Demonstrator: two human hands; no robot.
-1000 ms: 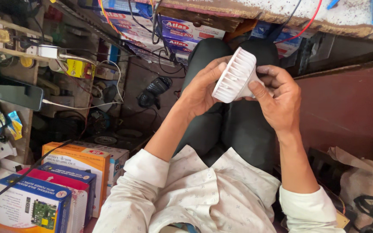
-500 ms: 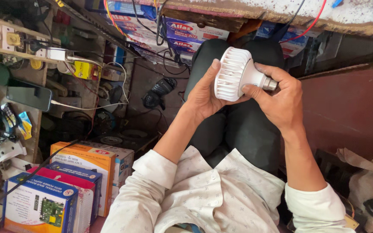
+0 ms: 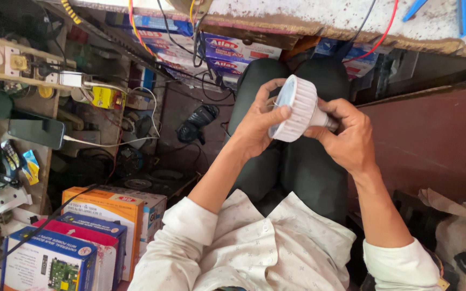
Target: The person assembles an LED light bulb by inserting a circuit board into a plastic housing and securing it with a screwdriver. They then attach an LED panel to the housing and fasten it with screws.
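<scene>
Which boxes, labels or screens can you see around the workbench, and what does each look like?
Orange carton: lower left, upright, orange with white side.
Blue box: bottom left corner, circuit board picture on white front.
Red-and-blue flat boxes: stacked under the bench edge, top centre.
Phone: left shelf, dark screen, cable attached.

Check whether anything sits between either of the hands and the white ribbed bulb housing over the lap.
Nothing visible does. The left hand grips the wide rim of the bulb housing, and the right hand holds its narrow base end directly.
</scene>
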